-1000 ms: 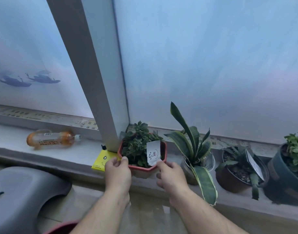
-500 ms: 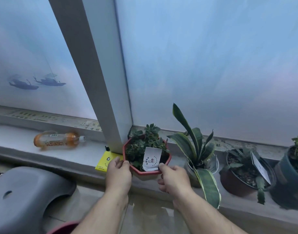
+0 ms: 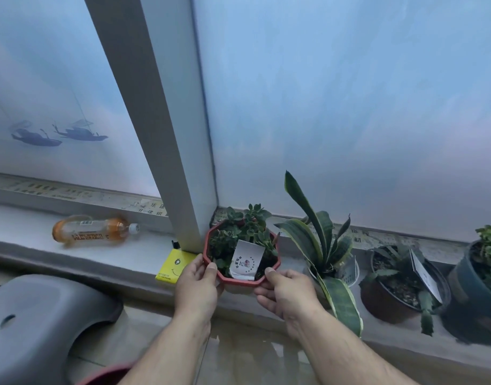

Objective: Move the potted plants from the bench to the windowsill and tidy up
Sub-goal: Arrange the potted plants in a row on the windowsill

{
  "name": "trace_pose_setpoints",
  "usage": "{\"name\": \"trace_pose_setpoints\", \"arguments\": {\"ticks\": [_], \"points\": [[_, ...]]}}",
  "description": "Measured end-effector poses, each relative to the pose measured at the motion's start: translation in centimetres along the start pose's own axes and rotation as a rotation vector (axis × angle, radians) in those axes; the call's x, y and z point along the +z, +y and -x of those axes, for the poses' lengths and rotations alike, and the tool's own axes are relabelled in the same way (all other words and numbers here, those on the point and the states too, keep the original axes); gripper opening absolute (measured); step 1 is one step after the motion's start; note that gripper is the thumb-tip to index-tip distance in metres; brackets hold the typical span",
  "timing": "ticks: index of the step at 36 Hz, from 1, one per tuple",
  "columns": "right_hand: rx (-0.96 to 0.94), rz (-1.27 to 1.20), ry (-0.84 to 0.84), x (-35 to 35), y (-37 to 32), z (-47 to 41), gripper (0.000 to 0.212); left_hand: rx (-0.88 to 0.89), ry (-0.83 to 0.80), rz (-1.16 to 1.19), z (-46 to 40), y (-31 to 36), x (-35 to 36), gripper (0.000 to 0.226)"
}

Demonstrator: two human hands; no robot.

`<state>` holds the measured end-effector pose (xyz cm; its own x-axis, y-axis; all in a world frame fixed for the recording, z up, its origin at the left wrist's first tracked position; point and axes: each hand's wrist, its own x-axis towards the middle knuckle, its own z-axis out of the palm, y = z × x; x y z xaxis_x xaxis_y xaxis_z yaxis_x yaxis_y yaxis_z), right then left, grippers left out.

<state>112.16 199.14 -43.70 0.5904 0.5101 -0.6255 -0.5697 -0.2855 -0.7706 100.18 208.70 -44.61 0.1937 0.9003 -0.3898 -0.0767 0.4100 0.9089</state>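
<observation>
The red octagonal pot (image 3: 240, 279) of small-leaved green plants sits on the windowsill (image 3: 122, 254), tucked against the foot of the white window post (image 3: 166, 151). A white printed tag (image 3: 245, 261) stands in its soil at the near side. The left hand (image 3: 198, 284) grips the pot's left rim, thumb over the edge and fingers (image 3: 193, 269) curled around the outside. The right hand (image 3: 287, 291) holds the near right rim, thumb on top and fingers curled beneath.

Just left of the pot, a yellow card with a smiley face (image 3: 173, 265) lies flat, partly under the left hand. Farther left, an orange drink bottle (image 3: 93, 229) lies on its side. To the right stand a snake plant in a pale pot (image 3: 322, 245), then a brown pot with a spiky succulent and a white tag (image 3: 402, 284), then a dark blue pot (image 3: 477, 295) at the frame edge. A grey plastic stool (image 3: 41, 323) sits below the sill at lower left.
</observation>
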Motion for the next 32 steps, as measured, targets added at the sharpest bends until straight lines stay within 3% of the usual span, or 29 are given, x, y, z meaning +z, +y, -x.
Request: {"name": "trace_pose_setpoints", "arguments": {"ticks": [12, 26, 32], "points": [[-0.034, -0.039, 0.058, 0.8, 1.1, 0.1, 0.015, 0.015, -0.056, -0.074, -0.4, -0.2, 0.0, 0.042], [0.005, -0.033, -0.003, 1.5, 1.2, 0.8, 0.015, 0.061, 0.075, -0.133, -0.9, 0.0, -0.3, 0.042], [0.016, -0.057, -0.008, 1.9, 1.4, 1.0, 0.016, 0.054, 0.132, -0.155, -0.9, 0.2, -0.4, 0.031]]}}
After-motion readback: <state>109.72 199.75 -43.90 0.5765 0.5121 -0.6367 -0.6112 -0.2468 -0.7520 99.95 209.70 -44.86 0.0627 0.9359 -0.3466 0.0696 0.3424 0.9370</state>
